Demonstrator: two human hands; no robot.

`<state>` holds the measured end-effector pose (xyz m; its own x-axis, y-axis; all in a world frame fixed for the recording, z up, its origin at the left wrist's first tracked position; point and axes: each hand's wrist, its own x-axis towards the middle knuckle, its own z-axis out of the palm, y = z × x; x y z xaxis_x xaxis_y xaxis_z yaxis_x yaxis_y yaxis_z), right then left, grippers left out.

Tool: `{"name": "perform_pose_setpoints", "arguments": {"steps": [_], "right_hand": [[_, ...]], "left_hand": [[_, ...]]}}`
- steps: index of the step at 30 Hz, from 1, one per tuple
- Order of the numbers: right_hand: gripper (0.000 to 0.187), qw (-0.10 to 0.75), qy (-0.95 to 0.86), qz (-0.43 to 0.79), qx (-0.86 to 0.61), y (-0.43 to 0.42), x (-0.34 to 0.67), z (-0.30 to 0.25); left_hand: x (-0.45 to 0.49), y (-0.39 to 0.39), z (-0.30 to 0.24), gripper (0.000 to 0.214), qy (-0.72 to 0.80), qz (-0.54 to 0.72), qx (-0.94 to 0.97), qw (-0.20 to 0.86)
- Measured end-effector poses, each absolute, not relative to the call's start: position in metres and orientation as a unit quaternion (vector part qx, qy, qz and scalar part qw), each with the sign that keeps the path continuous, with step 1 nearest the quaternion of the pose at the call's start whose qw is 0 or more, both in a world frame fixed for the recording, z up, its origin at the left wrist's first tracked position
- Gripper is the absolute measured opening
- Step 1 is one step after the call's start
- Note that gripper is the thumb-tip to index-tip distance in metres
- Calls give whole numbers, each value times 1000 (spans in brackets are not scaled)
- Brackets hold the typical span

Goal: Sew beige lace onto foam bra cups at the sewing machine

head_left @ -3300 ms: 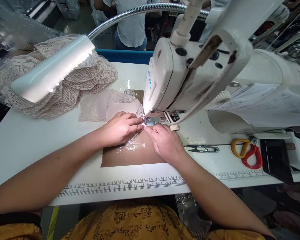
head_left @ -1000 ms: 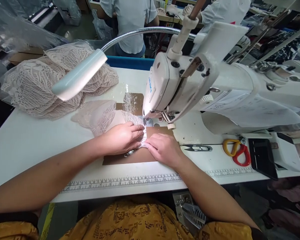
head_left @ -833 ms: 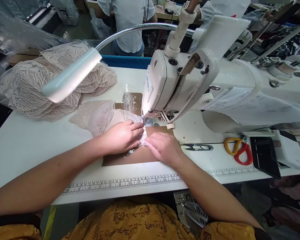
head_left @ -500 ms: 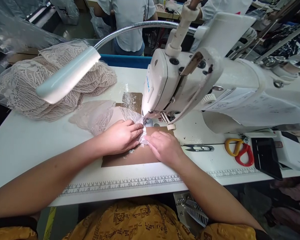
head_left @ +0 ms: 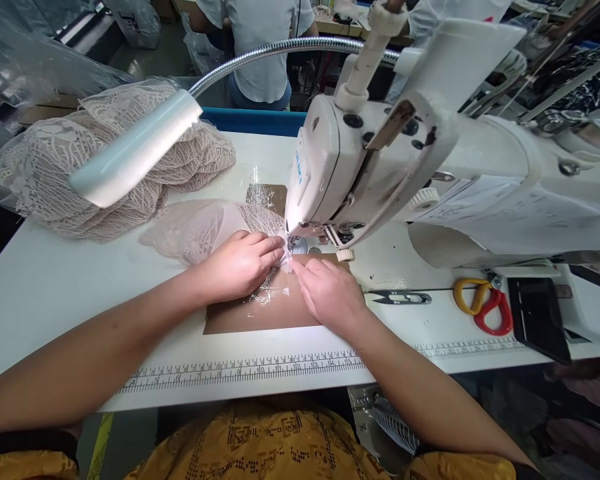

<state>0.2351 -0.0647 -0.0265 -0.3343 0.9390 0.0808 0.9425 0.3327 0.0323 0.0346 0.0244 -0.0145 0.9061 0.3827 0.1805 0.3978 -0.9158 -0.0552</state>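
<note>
A pale pink piece of lace fabric (head_left: 215, 227) runs in under the needle area of a white sewing machine (head_left: 325, 160). My left hand (head_left: 243, 263) presses the fabric from the left, its fingers together and their tips beside the presser foot. From the front right, my right hand (head_left: 330, 293) pinches the near edge of the same fabric between thumb and forefinger. Only a short strip of lace shows between the two hands. Brown tape-covered board (head_left: 260, 313) lies beneath them. The needle's tip is hard to make out.
A heap of beige lace (head_left: 80, 180) lies at the back left, under a lamp (head_left: 137, 150) on a flexible neck. Thread snips (head_left: 400, 297), scissors (head_left: 490, 307) and a dark phone-like device (head_left: 537, 317) lie at right. A ruler strip (head_left: 260, 370) borders the front. Another person (head_left: 257, 50) sits beyond.
The fabric has fed away from me, under the machine, so less lace shows in front of the foot. Both hands have moved slightly forward with it.
</note>
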Motion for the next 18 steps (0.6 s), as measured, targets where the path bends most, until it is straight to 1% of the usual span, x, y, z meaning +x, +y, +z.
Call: {"name": "perform_pose_setpoints", "arguments": {"steps": [4, 7, 15, 18], "right_hand": [[43, 28, -820, -37, -571, -65, 237, -27], [39, 42, -826, -43, -561, -65, 239, -28], [35, 116, -847, -43, -517, -65, 244, -32], [31, 131, -849, -45, -510, -66, 245, -32]], "left_hand": [[35, 21, -13, 36, -180, -90, -979, 41], [36, 21, -14, 34, -166, -80, -982, 35], [34, 23, -16, 29, -167, -86, -982, 18], [33, 22, -15, 28, -172, -86, -981, 9]]}}
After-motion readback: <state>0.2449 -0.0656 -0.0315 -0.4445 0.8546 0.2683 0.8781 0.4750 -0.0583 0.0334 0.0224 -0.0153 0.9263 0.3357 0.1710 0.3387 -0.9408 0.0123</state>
